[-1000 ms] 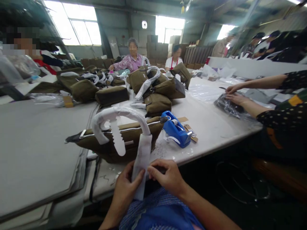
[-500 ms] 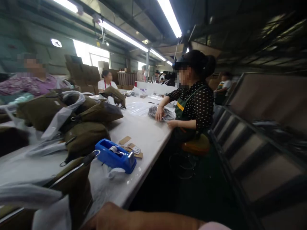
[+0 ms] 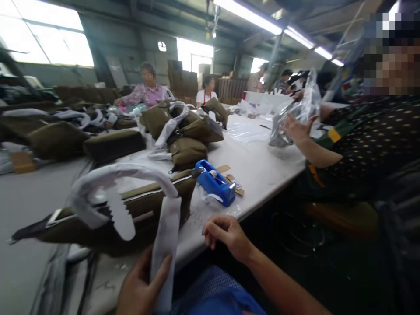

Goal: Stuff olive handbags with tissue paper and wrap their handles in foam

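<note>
An olive bag [image 3: 141, 210] with a white zip lies on the white table at the near left, its handles wrapped in white material. My left hand [image 3: 142, 280] grips the wrapped strap [image 3: 166, 245] hanging from the bag's near side, thumb across it. By the table's front edge, my right hand [image 3: 226, 234] has its fingers curled in; whether anything small is between them cannot be made out. Just beyond it stands a blue tape dispenser [image 3: 216, 183], with brown cardboard tags [image 3: 234, 181] behind.
More olive bags [image 3: 190, 127] are piled behind and to the left. At the right a person in a dotted top [image 3: 370, 135] handles clear plastic packaging [image 3: 282, 127] with both hands. Other people sit or stand farther back. The table edge [image 3: 262, 200] runs diagonally.
The view has swung left, bringing the near bag and both my hands into sight. The co-worker at the right has lifted the plastic packaging off the table.
</note>
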Demonstrator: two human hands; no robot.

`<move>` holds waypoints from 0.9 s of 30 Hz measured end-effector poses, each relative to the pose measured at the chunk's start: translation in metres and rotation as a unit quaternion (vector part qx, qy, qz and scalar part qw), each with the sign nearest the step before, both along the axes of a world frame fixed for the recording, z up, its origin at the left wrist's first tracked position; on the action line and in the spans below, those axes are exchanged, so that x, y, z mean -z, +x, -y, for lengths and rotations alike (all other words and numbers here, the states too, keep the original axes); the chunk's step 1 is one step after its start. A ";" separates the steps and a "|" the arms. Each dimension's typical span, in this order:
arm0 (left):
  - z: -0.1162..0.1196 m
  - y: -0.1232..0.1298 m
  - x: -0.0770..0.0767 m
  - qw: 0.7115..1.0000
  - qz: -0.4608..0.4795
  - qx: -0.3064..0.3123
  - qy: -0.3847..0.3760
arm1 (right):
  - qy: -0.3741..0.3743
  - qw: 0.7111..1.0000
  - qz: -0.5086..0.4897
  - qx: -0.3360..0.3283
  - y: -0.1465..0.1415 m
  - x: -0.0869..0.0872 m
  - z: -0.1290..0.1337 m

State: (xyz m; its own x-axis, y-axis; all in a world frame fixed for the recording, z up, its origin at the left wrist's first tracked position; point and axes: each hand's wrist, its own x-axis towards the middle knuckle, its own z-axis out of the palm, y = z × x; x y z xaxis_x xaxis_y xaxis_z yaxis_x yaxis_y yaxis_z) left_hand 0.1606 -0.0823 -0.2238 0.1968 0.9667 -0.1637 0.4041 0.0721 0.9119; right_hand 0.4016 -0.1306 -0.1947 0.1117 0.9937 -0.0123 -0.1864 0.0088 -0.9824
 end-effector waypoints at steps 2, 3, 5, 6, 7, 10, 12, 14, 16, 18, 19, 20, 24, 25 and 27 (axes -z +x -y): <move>0.002 0.005 -0.005 0.999 0.028 -0.018 0.002 | 0.010 1.000 -0.010 -0.016 -0.001 0.001 0.002; 0.002 0.008 -0.005 0.999 0.039 -0.022 0.005 | 0.013 1.000 -0.014 -0.021 -0.003 0.001 0.003; 0.002 0.010 -0.003 0.998 0.053 -0.021 0.010 | 0.018 0.999 -0.020 -0.027 -0.007 0.002 0.005; 0.002 0.010 -0.001 0.998 0.057 -0.013 0.012 | 0.019 0.999 -0.023 -0.030 -0.010 0.002 0.005; 0.002 0.010 0.002 0.998 0.059 -0.004 0.013 | 0.018 0.999 -0.026 -0.033 -0.012 0.002 0.005; 0.003 0.007 0.004 0.997 0.074 0.012 0.007 | 0.014 0.998 -0.037 -0.048 -0.018 0.002 0.006; 0.004 0.008 0.001 0.996 0.090 0.004 -0.003 | 0.012 0.997 -0.046 -0.058 -0.021 0.003 0.006; 0.007 0.009 -0.004 0.995 0.102 -0.007 -0.006 | 0.013 0.996 -0.061 -0.070 -0.024 0.005 0.007; 0.008 0.011 -0.010 0.994 0.109 -0.010 -0.007 | 0.017 0.990 -0.108 -0.084 -0.028 0.007 0.007; 0.009 0.012 -0.012 0.993 0.114 -0.010 -0.007 | 0.020 0.973 -0.207 -0.097 -0.032 0.008 0.007; 0.009 0.012 -0.012 0.993 0.114 -0.011 -0.009 | 0.018 0.957 -0.271 -0.102 -0.034 0.008 0.006; 0.009 0.012 -0.012 0.993 0.114 -0.012 -0.010 | 0.013 0.935 -0.336 -0.108 -0.035 0.007 0.006; 0.006 0.009 -0.005 0.994 0.105 0.000 -0.005 | -0.015 0.833 -0.537 -0.131 -0.039 0.003 0.006; 0.005 0.008 -0.003 0.995 0.099 0.004 0.000 | -0.019 0.811 -0.570 -0.132 -0.039 0.002 0.006; 0.003 0.007 0.002 0.996 0.086 0.011 0.007 | -0.018 0.773 -0.622 -0.127 -0.039 0.000 0.006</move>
